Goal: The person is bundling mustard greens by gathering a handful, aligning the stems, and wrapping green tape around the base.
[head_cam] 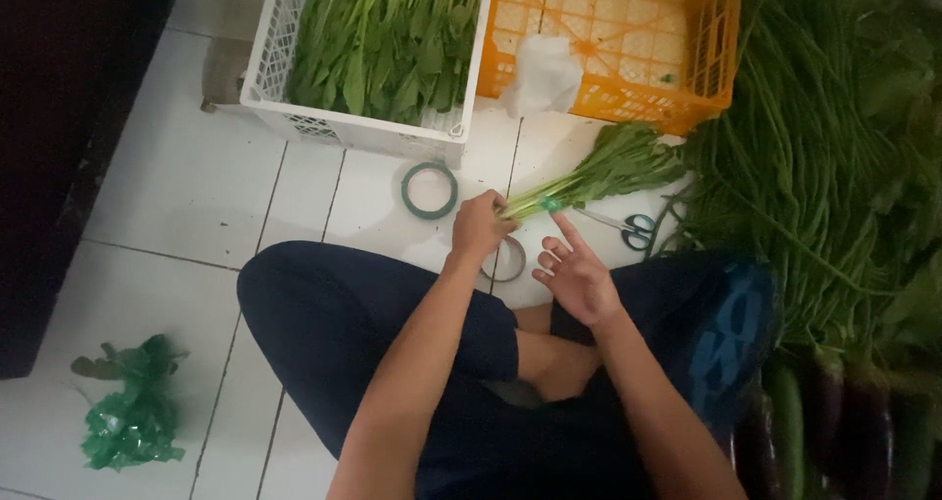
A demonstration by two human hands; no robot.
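We see a white tiled floor (196,181) from above, with a person sitting cross-legged on it in dark trousers. At the far left lies a crumpled green plastic bag (132,417). Further along, at the top, a white crate (368,132) holds leafy greens, and just below it a roll of green tape (429,189) lies flat on the tiles. Next we come to the left hand (479,225), closed around the stem end of a bunch of greens (589,174); a second, paler tape roll (505,260) lies on the floor partly under that hand. The bunch lies slanting on the floor, leaves toward an orange crate (628,78) that has a white rag (543,73) draped over its wall. The right hand (577,279) is open, holding nothing, its forefinger stretched up to the green band around the stems. Scissors (628,228) lie just beside it. On the right we see a big heap of long beans (834,166), with eggplants (844,421) below.
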